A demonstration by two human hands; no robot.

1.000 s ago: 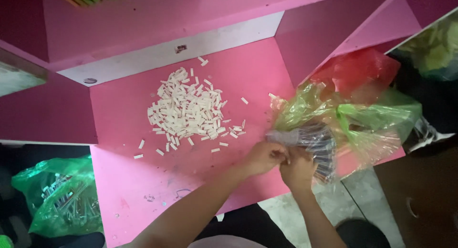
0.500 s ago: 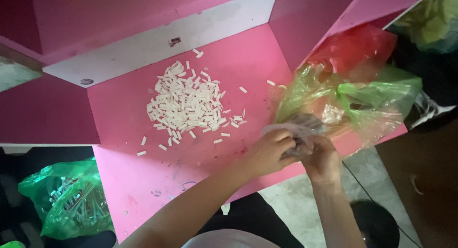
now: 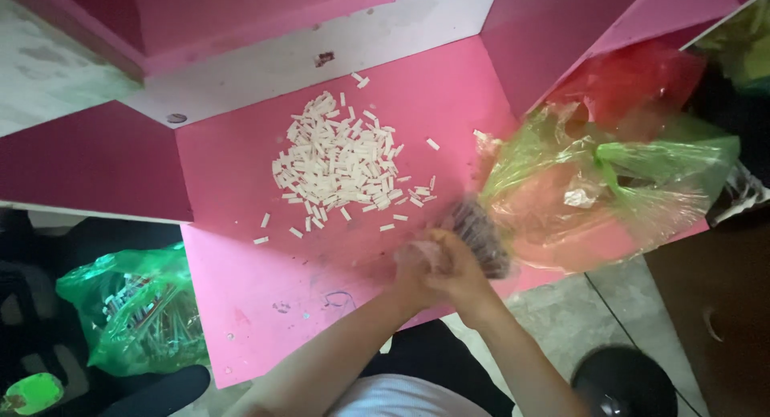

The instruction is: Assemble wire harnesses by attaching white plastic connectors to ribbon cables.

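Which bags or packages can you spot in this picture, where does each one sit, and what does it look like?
Green plastic bag: right end of the pink table, crumpled, see-through.
Red plastic bag: behind the green one, translucent.
Second green plastic bag: floor, lower left, holding thin pale sticks.
Dark bundle: at the bag's mouth, by both hands, blurred.
No labels, signs or screens visible.

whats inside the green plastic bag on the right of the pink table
Through the translucent green plastic bag shows a crumpled pale scrap. A blurred grey bundle sticks from its mouth at both hands. Deeper contents cannot be made out.
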